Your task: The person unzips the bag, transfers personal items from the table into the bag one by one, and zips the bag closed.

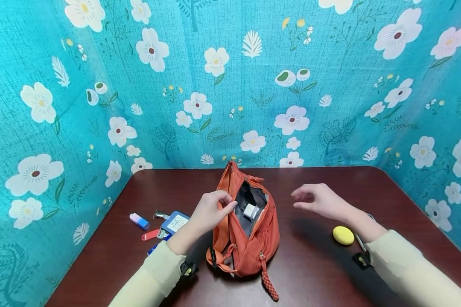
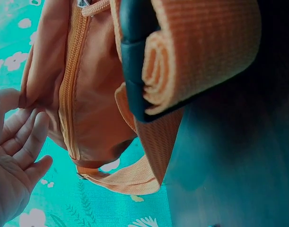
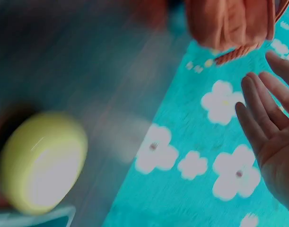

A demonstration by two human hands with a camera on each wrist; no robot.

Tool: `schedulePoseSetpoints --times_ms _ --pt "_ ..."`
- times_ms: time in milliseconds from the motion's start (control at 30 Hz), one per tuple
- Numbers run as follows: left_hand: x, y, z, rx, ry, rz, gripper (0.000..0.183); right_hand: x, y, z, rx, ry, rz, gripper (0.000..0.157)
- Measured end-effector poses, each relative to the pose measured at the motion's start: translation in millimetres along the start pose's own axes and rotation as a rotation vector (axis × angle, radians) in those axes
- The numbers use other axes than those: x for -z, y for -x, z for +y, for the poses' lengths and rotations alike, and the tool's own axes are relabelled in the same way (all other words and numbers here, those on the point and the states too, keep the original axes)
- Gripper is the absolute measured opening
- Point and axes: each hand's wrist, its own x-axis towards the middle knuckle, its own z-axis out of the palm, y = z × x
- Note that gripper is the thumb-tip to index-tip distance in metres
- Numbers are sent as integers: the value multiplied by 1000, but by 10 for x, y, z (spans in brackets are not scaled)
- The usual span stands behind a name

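- On the dark red table [image 1: 303, 277], near the middle, sits an orange bag [image 1: 268, 238] with its zip wide open.
- The left hand [image 1: 213, 211] pinches the left edge of the bag's mouth between the thumb and pointing finger. Its other fingers are bent a little and loose.
- Inside the bag is a dark grey lining [image 1: 245, 195]. A small white thing [image 1: 249, 211] lies in there, with its lower part hard to see.
- The right hand [image 1: 322, 200] is up in the air, to the right of the bag and apart from it. Its fingers are loose and almost straight, and the thumb is away from them.
- A braided orange cord [image 1: 268, 281] hangs from the front of the bag onto the table.
- Just beside the right arm is a smooth yellow thing [image 1: 343, 235], round like an egg.
- Left of the bag lie a blue card holder [image 1: 176, 222], a red thing [image 1: 150, 235] and a pink and blue stick [image 1: 139, 221].
- Behind the table hangs a blue-green cloth [image 1: 249, 89] with big white flowers.
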Motion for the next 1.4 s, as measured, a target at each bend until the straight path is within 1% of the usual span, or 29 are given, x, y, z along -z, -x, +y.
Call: schedulePoseSetpoints --times_ms 133,267,433,533,633,767,867,967,1033,1167,1267,1400 --pt "-3 0 -23 -1 2 -5 8 88 262 165 -40 2 -68 30" --pt "-11 14 -39 12 19 -2 9 148 465 260 -70 -7 -88 34" --pt "-10 6 -45 15 58 6 9 211 631 351 -87 11 -83 40" --pt "-5 -1 -44 9 60 3 8 235 719 390 -88 29 -99 47" --pt "0 -4 -46 4 49 5 8 255 805 413 -113 48 -142 54" --pt "8 17 -56 11 38 7 9 259 912 442 -199 36 -220 61" --pt "10 41 -73 15 33 5 9 246 963 470 -246 23 -261 63" --pt "11 58 -90 16 29 8 9 227 980 489 -251 41 -280 62" --pt "17 61 -92 16 36 12 9 211 980 505 -241 69 -287 61" --pt "27 52 -86 11 47 7 8 195 976 525 -249 100 -293 60" --pt "33 50 -86 -2 42 3 8 190 968 526 -271 84 -290 59" --pt "29 64 -95 -4 27 -2 8 173 964 533 -300 56 -287 53"
